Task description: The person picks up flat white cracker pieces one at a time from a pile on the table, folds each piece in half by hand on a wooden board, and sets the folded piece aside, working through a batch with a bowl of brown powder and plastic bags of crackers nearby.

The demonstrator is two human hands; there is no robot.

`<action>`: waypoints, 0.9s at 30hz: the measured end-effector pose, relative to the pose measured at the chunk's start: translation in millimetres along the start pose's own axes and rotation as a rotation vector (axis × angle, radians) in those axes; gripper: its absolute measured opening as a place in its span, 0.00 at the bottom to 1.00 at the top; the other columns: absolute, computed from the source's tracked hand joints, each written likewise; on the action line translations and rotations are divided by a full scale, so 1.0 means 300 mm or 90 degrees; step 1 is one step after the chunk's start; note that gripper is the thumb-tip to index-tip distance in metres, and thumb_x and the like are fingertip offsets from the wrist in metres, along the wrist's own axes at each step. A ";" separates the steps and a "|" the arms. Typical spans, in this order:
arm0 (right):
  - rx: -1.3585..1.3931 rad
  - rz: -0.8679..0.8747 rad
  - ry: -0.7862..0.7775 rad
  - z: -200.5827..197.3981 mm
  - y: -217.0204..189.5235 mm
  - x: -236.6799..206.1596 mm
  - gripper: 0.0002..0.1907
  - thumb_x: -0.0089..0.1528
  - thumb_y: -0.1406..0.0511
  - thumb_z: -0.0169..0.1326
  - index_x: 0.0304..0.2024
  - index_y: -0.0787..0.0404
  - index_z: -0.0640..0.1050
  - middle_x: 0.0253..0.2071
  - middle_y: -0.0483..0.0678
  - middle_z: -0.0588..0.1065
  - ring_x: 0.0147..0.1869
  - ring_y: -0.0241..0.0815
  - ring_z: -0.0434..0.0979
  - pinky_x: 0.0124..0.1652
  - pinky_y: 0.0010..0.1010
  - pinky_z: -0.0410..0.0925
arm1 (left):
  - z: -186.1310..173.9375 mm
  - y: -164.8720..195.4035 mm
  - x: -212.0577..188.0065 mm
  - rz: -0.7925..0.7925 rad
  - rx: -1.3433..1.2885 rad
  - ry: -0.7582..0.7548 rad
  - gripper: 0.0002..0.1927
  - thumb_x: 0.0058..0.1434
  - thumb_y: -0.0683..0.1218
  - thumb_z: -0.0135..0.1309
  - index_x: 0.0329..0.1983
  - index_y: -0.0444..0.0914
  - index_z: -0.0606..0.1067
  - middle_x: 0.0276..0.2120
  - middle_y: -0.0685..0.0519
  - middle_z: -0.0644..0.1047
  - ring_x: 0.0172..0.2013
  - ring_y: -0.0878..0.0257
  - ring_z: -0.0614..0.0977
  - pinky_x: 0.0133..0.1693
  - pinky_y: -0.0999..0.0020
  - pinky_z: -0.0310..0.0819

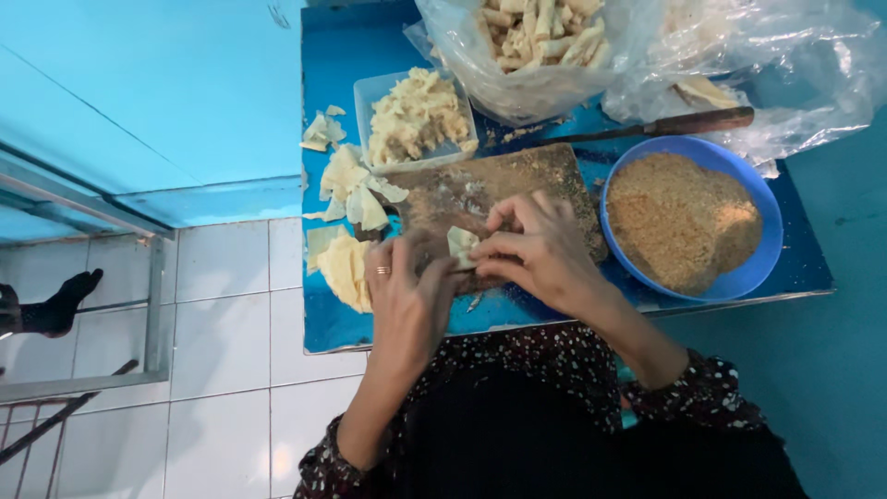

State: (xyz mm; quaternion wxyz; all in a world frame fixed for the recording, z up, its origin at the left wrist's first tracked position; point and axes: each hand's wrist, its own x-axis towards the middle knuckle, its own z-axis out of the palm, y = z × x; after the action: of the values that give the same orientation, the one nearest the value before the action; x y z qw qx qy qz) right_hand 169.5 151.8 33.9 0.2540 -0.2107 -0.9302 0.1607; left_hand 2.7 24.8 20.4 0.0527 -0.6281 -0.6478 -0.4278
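Both my hands meet over a worn wooden board (499,180) on a small blue table (333,65). My left hand (407,296), with a ring on one finger, and my right hand (540,245) pinch a small pale folded wrapper (460,246) between their fingertips. A stack of pale square wrappers (344,268) lies just left of my left hand. Loose wrapper scraps (356,185) lie above it.
A clear tub of crumbly pale filling (416,115) stands behind the board. A blue bowl of brown crumbs (684,222) is on the right. A plastic bag of finished rolls (540,42) and a wooden-handled knife (688,122) lie at the back. White floor tiles (222,333) are on the left.
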 end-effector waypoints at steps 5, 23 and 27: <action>-0.029 0.041 0.032 0.014 -0.006 0.013 0.07 0.56 0.58 0.66 0.36 0.49 0.85 0.45 0.44 0.70 0.52 0.47 0.68 0.48 0.45 0.58 | 0.032 -0.017 0.015 -0.004 0.015 -0.035 0.07 0.58 0.38 0.58 0.40 0.34 0.76 0.51 0.43 0.73 0.54 0.42 0.70 0.57 0.48 0.62; -0.104 0.040 0.119 0.070 -0.071 0.024 0.11 0.61 0.60 0.60 0.45 0.53 0.79 0.54 0.53 0.66 0.60 0.56 0.64 0.52 0.51 0.57 | 0.054 0.009 0.015 -0.015 0.107 0.016 0.10 0.56 0.36 0.53 0.42 0.32 0.76 0.59 0.38 0.70 0.56 0.41 0.69 0.61 0.47 0.62; -0.150 0.043 0.065 0.093 -0.065 0.041 0.07 0.64 0.61 0.57 0.43 0.54 0.78 0.51 0.50 0.66 0.59 0.52 0.65 0.53 0.51 0.56 | 0.021 -0.006 0.002 -0.035 0.046 0.017 0.17 0.58 0.35 0.52 0.51 0.34 0.77 0.58 0.40 0.71 0.58 0.42 0.70 0.62 0.48 0.64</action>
State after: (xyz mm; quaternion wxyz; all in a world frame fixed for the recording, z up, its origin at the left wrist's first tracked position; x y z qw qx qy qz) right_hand 138.9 135.6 24.0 0.2691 -0.2781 -0.9209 0.0474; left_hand 4.0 29.5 15.9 0.0726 -0.6022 -0.6790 -0.4135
